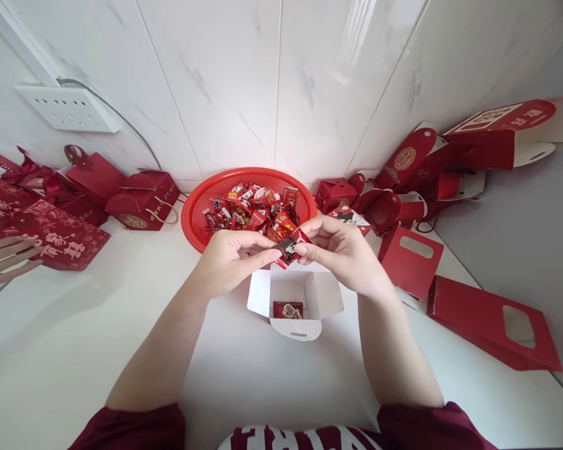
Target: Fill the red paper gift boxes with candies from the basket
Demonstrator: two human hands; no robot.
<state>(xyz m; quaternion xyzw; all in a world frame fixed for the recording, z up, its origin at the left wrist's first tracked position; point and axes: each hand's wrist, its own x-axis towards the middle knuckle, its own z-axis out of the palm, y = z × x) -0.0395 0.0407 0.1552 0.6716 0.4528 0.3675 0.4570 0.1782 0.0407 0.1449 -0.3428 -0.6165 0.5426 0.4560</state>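
Note:
Between my two hands is a red and black wrapped candy [289, 247], held just above an open box. My left hand [232, 259] pinches its left side with thumb and fingers. On the candy's right end, my right hand [340, 250] has its thumb and fingers closed. Below stands the white-lined box [309, 297] with its flaps spread outward. Inside it lies a flat red packet [288, 310] with pale lettering. Behind my hands, a red plastic basket [194, 197] holds a heap of wrapped candies [258, 206].
Several red gift boxes [143, 200] stand at the left against the tiled wall. More red boxes [410, 259] crowd the right side. Another person's hand [9, 259] touches a red box [70, 240] at the far left. A socket panel [68, 109] is on the wall.

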